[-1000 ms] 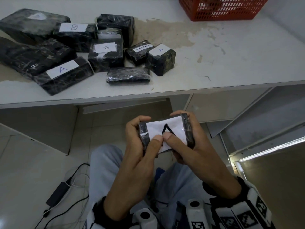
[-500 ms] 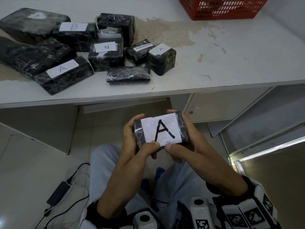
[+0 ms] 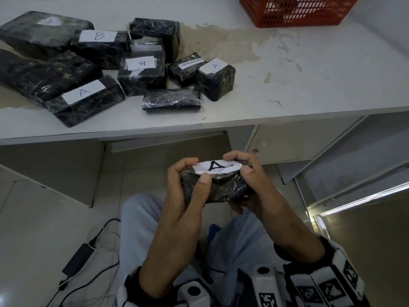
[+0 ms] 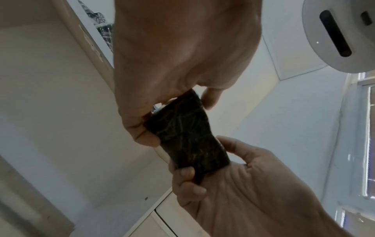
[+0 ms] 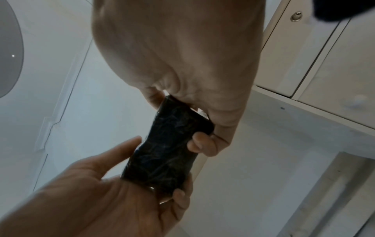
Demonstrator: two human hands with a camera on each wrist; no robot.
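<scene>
Left hand (image 3: pixel 183 196) and right hand (image 3: pixel 262 191) both grip the black-wrapped parcel (image 3: pixel 219 188) at lower centre, below the table (image 3: pixel 287 91) edge. Its white label (image 3: pixel 215 167) reads "A". Upper left, other parcels (image 3: pixel 141 74) read "A", "B" and "EXCEPTION"; the farthest label seems illegible.

The right half of the white laminate counter (image 3: pixel 309 80) lay bare, giving open passage from its front edge to the red plastic mesh basket (image 3: pixel 296 12) at the far rim. The left half was blocked by a cluster of black film-wrapped parcels (image 3: pixel 66 72). The cube-shaped black parcel labelled A (image 3: pixel 215 79) and the flat unlabelled black parcel (image 3: pixel 171 100) formed its near right boundary. A narrow bare strip ran along the front edge. Below, the left hand (image 3: pixel 183 196) and the right hand (image 3: pixel 256 187), gripping a small black film-wrapped packet (image 3: pixel 218 187), occupied the open knee recess, with the cream cabinet door (image 3: pixel 287 140) close on the right. A black power adapter (image 3: pixel 77 259) lay on the tiled floor (image 3: pixel 33 218), left.
</scene>
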